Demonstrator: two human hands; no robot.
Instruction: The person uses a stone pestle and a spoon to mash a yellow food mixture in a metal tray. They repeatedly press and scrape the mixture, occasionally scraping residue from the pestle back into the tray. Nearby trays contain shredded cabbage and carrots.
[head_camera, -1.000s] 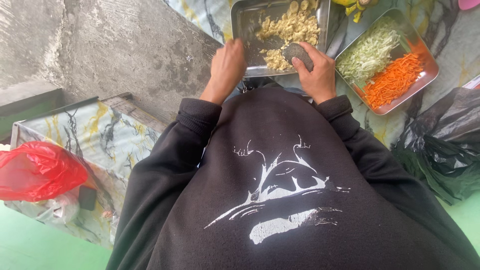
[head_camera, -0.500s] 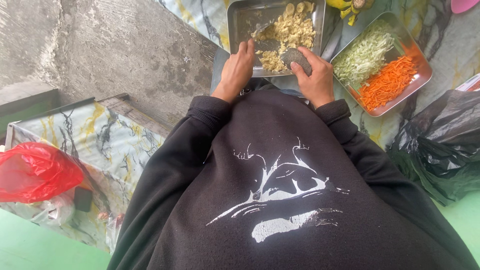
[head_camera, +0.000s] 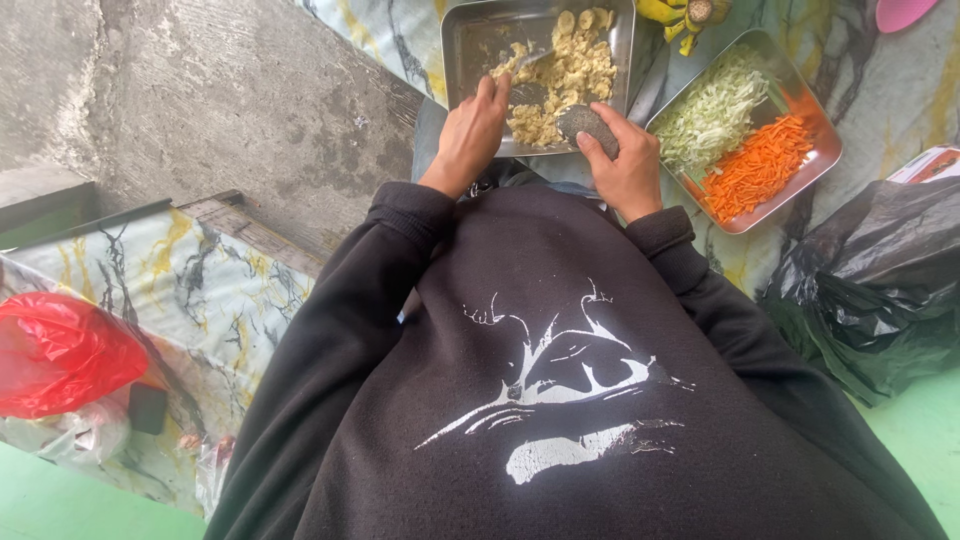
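Left hand (head_camera: 472, 135) grips a spoon (head_camera: 528, 62) in the steel tray (head_camera: 455, 40) of yellowish mash; right hand (head_camera: 627, 165) clutches a dark stone (head_camera: 585, 123). Black plastic bag (head_camera: 875, 285) sits right, red bag (head_camera: 60, 350) far left.

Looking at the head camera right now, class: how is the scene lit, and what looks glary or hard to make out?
Head view: soft, even daylight with faint shadows; mild sheen on the rectangular steel tray of pale yellow pieces and the crumpled black plastic bag; the black printed sweatshirt fills the lower frame; the dark object in the right hand stays indistinct.
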